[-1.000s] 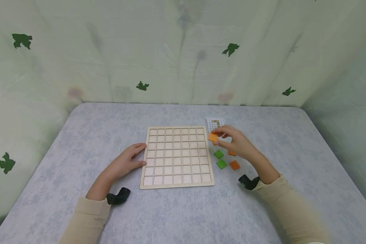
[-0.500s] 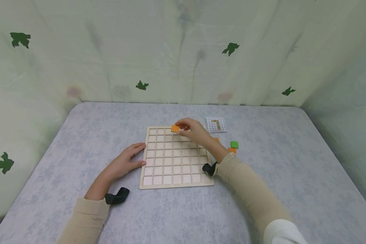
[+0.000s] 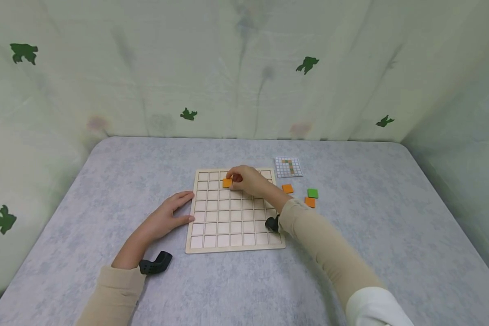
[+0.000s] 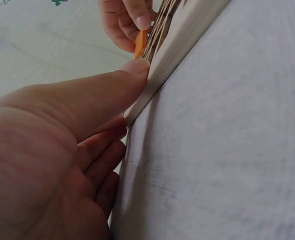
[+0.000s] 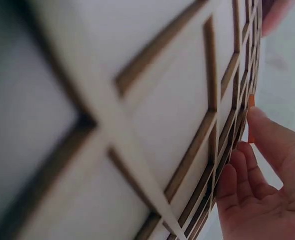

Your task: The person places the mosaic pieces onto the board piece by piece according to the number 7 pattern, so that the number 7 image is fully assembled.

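Observation:
My right hand (image 3: 248, 180) pinches an orange square tile (image 3: 227, 183) between thumb and fingers, low over the upper part of the wooden grid board (image 3: 236, 248). In the right wrist view the tile (image 5: 251, 117) is seen edge-on beside the thumb, right at the raised grid lines. At the board's left edge rests my left hand (image 3: 170, 216), thumb and fingers spread apart along the frame. The left wrist view shows its thumb (image 4: 107, 90) on the frame's rim. The right forearm hides part of the board's right side.
To the right of the board lie two more orange tiles (image 3: 287, 188) and a green tile (image 3: 313, 194). A small printed grid card (image 3: 288, 167) lies behind them. A black wrist device (image 3: 156, 263) is strapped on the left arm.
My right hand has carried the orange tile leftward from the loose tiles to the board, then lowered it slightly nearer. Its forearm now covers the place of some tiles. My left hand stays put.

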Demonstrator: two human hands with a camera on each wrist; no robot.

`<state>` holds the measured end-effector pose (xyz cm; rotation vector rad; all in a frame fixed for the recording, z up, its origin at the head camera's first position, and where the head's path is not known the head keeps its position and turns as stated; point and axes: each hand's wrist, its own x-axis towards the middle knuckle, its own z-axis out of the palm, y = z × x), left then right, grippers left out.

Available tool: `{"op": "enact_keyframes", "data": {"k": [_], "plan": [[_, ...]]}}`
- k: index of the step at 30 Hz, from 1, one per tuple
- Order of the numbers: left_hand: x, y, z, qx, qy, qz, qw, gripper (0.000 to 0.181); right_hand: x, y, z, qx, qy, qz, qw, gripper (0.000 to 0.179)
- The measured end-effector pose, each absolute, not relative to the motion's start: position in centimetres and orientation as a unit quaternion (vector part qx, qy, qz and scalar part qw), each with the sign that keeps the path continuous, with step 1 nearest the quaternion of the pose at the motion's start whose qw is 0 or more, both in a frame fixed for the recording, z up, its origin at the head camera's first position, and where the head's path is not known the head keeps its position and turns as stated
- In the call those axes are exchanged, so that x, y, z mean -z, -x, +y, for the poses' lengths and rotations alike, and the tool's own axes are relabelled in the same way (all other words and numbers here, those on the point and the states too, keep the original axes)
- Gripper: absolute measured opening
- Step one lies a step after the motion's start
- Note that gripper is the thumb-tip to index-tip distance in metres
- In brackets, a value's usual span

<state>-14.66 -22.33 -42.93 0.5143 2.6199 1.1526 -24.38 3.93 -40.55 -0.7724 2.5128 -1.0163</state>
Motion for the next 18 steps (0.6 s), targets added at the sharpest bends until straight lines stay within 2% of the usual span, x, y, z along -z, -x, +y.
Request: {"op": "enact_keyframes", "data": {"k": [10, 18], "plan": [[42.94, 14.54, -22.35, -0.397, -0.179, 0.893, 0.112, 0.072, 40.27, 24.16, 3.38, 0.297, 0.290, 0.893, 0.176, 0.033], [42.92, 14.54, -22.19, -0.395, -0.181, 0.894, 0.108, 0.071, 39.93, 23.90, 4.11, 0.333, 0.287, 0.879, 0.187, 0.040]]}}
